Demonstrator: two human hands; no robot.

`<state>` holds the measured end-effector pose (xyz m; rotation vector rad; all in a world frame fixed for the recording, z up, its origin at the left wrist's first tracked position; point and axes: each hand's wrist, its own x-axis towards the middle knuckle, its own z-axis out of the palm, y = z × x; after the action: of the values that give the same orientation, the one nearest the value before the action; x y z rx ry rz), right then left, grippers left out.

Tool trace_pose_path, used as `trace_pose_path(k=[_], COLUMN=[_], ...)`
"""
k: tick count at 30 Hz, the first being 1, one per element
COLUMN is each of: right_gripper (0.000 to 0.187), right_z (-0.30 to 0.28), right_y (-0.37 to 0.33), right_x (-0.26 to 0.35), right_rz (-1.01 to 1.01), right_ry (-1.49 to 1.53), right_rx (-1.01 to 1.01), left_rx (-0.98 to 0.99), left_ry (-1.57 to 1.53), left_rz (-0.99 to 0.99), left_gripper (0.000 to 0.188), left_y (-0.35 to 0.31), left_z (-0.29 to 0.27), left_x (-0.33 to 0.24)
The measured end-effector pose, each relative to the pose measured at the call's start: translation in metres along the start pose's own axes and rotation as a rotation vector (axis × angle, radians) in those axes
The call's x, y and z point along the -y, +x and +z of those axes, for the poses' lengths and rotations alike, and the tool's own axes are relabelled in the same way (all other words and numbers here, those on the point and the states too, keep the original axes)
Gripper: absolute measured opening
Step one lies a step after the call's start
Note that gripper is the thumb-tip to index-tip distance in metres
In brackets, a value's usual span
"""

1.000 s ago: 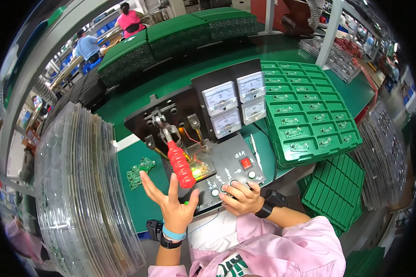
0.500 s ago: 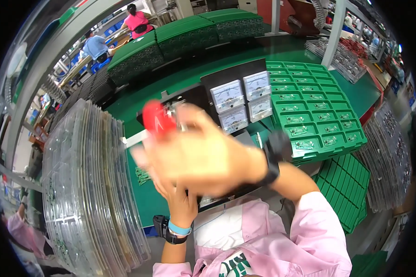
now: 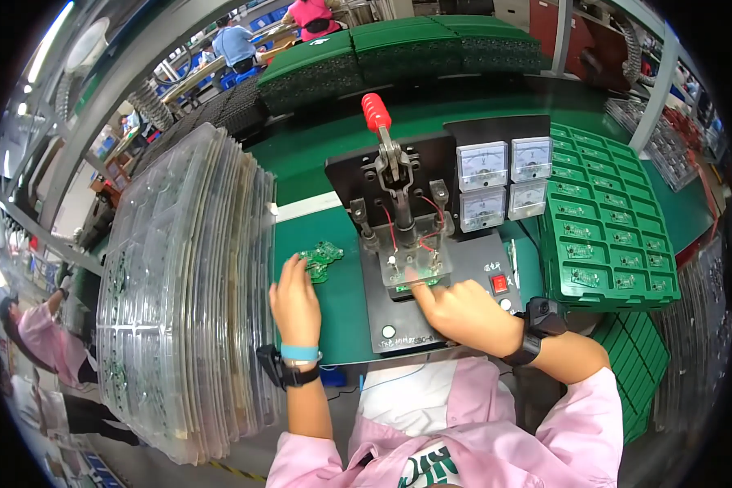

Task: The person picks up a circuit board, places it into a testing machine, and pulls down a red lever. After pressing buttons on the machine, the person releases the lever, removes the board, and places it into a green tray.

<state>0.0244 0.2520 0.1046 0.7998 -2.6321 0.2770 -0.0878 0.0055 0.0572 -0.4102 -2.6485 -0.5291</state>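
A clamp test fixture with a red lever handle (image 3: 376, 112) stands before me, its lever pointing up. Beneath its clear plate (image 3: 431, 259) lies a green circuit board (image 3: 407, 285), partly hidden. My right hand (image 3: 472, 315) reaches in at the plate's front edge; its index finger is at the board and the other fingers are curled, with the thumb hidden. To the left, my left hand (image 3: 295, 305) rests beside a small pile of green circuit boards (image 3: 321, 262), fingers stretched out and fingertips at the pile's edge.
Four-part analog meters (image 3: 482, 165) stand right of the fixture, above a red switch (image 3: 499, 283). Green trays with boards (image 3: 614, 203) sit at the right. A tall stack of clear plastic trays (image 3: 187, 301) flanks the left. Green tray stacks (image 3: 407, 53) line the back.
My right hand has moved from the red handle down to the board in the fixture. My left hand has moved left to the loose boards. The view has shifted, uncovering the fixture.
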Motion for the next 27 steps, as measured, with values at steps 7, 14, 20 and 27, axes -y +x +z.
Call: trace_pose_path(k=[7, 14, 20, 27], right_gripper=[0.021, 0.014, 0.009, 0.029], right_z=[-0.001, -0.044, -0.105, -0.113], right_y=[0.015, -0.024, -0.188, -0.316], right_x=[-0.006, -0.027, -0.199, -0.259], right_rz=[-0.043, 0.036, 0.681, 1.169], right_ry=[-0.127, 0.027, -0.379, -0.489], right_rx=[0.206, -0.214, -0.489, -0.209], left_rx=[0.135, -0.097, -0.550, -0.279], left_ry=[0.054, -0.020, -0.516, -0.296], left_rz=[0.375, 0.440, 0.109, 0.824], left_gripper=[0.023, 0.010, 0.017, 0.020], left_y=[0.041, 0.041, 0.005, -0.023], left_z=[0.033, 0.035, -0.014, -0.025], left_x=[-0.009, 0.001, -0.046, -0.097])
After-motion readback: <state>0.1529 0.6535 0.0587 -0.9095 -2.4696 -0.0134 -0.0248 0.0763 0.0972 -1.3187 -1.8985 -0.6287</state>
